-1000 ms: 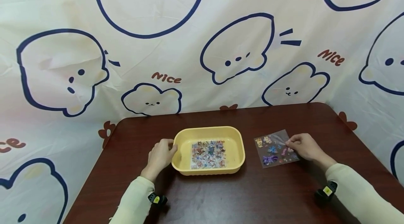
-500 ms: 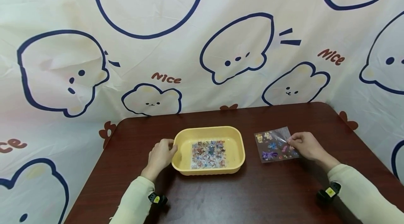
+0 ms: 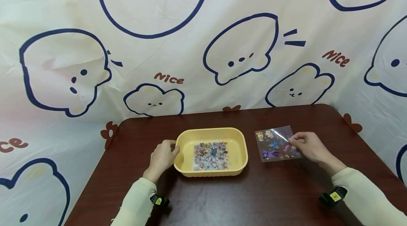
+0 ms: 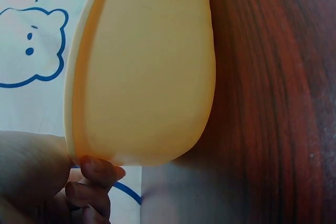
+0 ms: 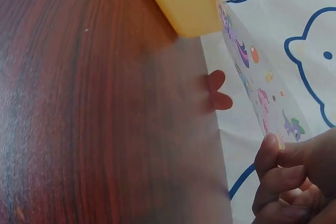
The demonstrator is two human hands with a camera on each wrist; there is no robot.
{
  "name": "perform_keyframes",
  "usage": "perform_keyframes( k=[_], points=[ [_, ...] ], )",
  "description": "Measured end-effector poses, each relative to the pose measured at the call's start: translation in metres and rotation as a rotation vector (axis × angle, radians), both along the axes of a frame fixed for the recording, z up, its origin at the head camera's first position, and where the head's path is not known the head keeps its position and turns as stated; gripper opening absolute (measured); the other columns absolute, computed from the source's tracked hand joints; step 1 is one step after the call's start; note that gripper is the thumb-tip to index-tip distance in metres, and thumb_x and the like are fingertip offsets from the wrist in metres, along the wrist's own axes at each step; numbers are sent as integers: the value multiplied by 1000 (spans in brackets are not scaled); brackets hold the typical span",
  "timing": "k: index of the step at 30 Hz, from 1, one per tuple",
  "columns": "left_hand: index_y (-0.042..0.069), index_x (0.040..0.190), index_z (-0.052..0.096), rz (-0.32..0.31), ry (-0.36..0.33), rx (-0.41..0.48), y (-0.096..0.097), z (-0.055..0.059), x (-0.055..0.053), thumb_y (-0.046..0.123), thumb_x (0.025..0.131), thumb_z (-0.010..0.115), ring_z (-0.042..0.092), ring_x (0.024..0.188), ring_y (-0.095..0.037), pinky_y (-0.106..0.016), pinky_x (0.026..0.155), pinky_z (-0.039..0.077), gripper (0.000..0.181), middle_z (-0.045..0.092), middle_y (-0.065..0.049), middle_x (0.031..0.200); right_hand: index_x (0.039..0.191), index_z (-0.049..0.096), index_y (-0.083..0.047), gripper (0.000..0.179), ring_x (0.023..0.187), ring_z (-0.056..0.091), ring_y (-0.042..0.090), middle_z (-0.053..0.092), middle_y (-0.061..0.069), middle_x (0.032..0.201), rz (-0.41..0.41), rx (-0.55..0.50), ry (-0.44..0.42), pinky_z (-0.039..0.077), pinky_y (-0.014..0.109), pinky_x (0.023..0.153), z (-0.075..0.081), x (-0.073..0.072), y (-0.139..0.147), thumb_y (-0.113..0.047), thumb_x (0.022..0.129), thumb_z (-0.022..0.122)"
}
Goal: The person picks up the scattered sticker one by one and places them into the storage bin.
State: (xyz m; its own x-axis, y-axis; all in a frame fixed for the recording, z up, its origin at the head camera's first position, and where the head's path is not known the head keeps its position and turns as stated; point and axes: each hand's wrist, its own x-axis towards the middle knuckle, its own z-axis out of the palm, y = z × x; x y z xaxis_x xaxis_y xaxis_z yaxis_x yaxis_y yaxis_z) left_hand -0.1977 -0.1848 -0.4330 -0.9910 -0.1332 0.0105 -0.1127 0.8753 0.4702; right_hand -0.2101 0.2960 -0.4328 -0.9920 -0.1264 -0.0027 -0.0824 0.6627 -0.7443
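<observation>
A yellow plastic tray (image 3: 238,150) stands on the table, a sheet of many small colourful stickers (image 3: 211,156) lying flat inside it. My left hand (image 3: 161,157) grips the tray's left rim, thumb on one side and fingers curled on the other; the left wrist view shows this hold on the tray wall (image 4: 147,77). To the right of the tray, my right hand (image 3: 310,145) pinches the right edge of a clear sticker sheet (image 3: 276,144) with cartoon figures. In the right wrist view that sheet (image 5: 262,95) stretches away from the thumb and fingertip, raised off the table.
The dark brown wooden table (image 3: 222,201) runs back to a pale cloth backdrop (image 3: 190,56) with blue-outlined cartoon bears. Black wrist straps (image 3: 332,196) with yellow patches sit over the light sleeves.
My right hand has shifted slightly to the right, and the clear sticker sheet has risen a little and tilted, catching a glare streak. My left hand and the tray stay in place.
</observation>
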Motion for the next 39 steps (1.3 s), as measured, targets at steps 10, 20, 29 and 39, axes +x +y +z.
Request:
perform_keyframes(
  k=[10, 20, 29, 39],
  points=[
    [10, 121, 73, 5, -1, -9, 1, 0, 0, 28, 97, 61, 68, 85, -25, -50, 76, 52, 33, 76, -13, 111, 104, 66, 8, 28, 51, 40, 7, 61, 3, 63, 10, -34, 11, 36, 26, 46, 10, 5, -4, -16, 105, 52],
    [9, 121, 73, 0, 8, -11, 1, 1, 0, 27, 97, 62, 66, 81, -22, -49, 75, 52, 32, 76, -11, 104, 105, 66, 7, 28, 47, 37, 8, 56, 2, 60, 10, -54, 18, 34, 27, 43, 20, 10, -12, -18, 105, 53],
    [9, 122, 73, 0, -5, -6, 0, 2, 0, 27, 97, 62, 65, 78, -20, -46, 72, 52, 33, 76, -10, 103, 106, 65, 7, 26, 49, 38, 8, 60, 4, 63, 11, -60, 41, 34, 27, 44, 26, 14, -23, -15, 106, 51],
    [9, 123, 73, -4, -2, 2, 0, 1, 0, 27, 97, 61, 65, 78, -20, -46, 72, 52, 34, 76, -12, 108, 105, 65, 7, 24, 51, 39, 7, 61, 5, 64, 29, -95, 34, 35, 27, 45, 24, 15, -36, -14, 105, 51]
  ],
)
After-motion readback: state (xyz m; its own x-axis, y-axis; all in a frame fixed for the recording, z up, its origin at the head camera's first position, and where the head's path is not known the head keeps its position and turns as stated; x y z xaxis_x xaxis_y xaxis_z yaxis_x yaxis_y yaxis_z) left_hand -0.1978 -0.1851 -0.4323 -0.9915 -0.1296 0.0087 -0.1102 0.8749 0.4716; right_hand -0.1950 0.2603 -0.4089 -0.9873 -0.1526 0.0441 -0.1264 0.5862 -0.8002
